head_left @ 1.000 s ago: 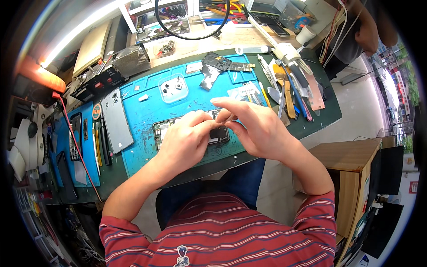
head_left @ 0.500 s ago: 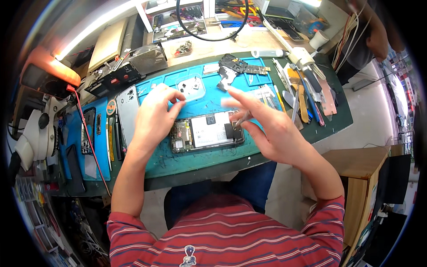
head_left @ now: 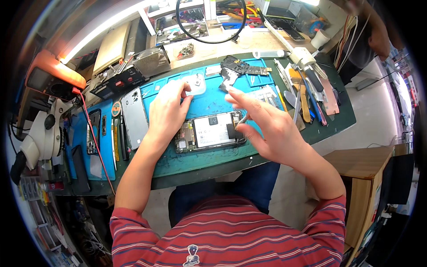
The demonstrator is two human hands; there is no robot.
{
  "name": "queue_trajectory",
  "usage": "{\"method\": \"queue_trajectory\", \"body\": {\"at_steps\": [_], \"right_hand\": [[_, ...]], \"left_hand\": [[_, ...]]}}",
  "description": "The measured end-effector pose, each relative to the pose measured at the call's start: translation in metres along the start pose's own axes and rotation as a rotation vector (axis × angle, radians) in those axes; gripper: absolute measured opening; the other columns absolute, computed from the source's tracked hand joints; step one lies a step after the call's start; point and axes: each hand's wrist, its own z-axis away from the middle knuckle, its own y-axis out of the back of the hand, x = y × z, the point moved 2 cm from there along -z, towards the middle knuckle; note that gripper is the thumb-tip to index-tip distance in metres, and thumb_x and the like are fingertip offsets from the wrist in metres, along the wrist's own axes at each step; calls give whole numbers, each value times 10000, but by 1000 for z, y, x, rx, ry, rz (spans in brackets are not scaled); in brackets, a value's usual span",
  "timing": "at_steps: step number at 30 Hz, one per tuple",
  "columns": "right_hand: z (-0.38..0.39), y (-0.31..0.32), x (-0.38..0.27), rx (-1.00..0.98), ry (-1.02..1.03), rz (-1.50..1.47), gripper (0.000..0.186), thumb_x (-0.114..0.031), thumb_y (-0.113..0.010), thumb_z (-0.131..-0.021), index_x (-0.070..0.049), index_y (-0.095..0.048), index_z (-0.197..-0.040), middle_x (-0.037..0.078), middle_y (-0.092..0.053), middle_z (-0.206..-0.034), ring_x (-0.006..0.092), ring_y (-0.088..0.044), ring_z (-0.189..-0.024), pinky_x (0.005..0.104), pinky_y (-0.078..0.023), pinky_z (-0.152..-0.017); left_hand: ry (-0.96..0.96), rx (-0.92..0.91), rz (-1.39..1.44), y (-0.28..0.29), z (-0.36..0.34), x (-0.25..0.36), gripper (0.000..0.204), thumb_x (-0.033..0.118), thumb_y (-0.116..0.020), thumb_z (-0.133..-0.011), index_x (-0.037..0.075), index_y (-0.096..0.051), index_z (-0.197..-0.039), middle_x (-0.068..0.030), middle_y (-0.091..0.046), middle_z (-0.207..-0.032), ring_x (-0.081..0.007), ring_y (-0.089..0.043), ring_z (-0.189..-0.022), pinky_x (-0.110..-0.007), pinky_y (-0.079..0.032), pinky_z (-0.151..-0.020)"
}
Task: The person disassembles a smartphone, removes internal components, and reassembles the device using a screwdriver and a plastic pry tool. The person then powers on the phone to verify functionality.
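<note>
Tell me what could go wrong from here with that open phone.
A slip of the right hand might scratch or snag the open phone: the thin grey item in its grip is close to the exposed insides beside the battery.
The left hand reaches beside the clear tub; a nudge could spill its small parts.
</note>
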Motion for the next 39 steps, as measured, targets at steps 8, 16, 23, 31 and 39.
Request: {"method": "queue_trajectory", "body": {"at_steps": [8,16,23,31,39], "right_hand": [[2,8,-2,-68,17,120,735,-48,-747,-906,-126,-482,-1587,92,-739,-930,266,-726,-781,373,-562,-641],[-6,13,-10,-132,-111,54,682,8,-753,-910,-122,-547,-1548,124,-773,-984,265,-773,-882,350,-614,-761],[-6,7,-6,-130,-52,143,707,-28,-774,-902,-149,-537,-1557,112,-780,-1020,292,-757,-835,377,-597,-727],[-15,14,4,-97,-148,-47,669,-41,-712,-976,-149,-480,-1594,137,-795,-1030,269,-786,-896,348,-618,-786],[-19,29,5,158,-145,-327,599,-124,-670,-1059,-50,-426,-1602,146,-784,-1092,184,-780,-971,298,-584,-881]], "left_hand": [[17,5,-19,10,15,11,101,129,-787,-914,94,-757,-1004,-45,-643,-899,-230,-641,-763,-371,-525,-703],[53,-13,-76,2,15,8,105,199,-782,-934,120,-775,-1003,-46,-644,-896,-237,-676,-792,-378,-539,-701],[59,-44,-147,-2,15,9,105,185,-741,-965,84,-721,-986,-69,-647,-937,-286,-678,-822,-407,-543,-730],[-5,-31,-2,2,15,8,99,74,-634,-1034,-3,-627,-1097,-126,-659,-950,-267,-696,-822,-382,-559,-714],[93,-129,642,9,18,46,278,-63,-698,-975,-20,-661,-1247,-84,-722,-1081,-155,-746,-969,-283,-631,-811]]}}
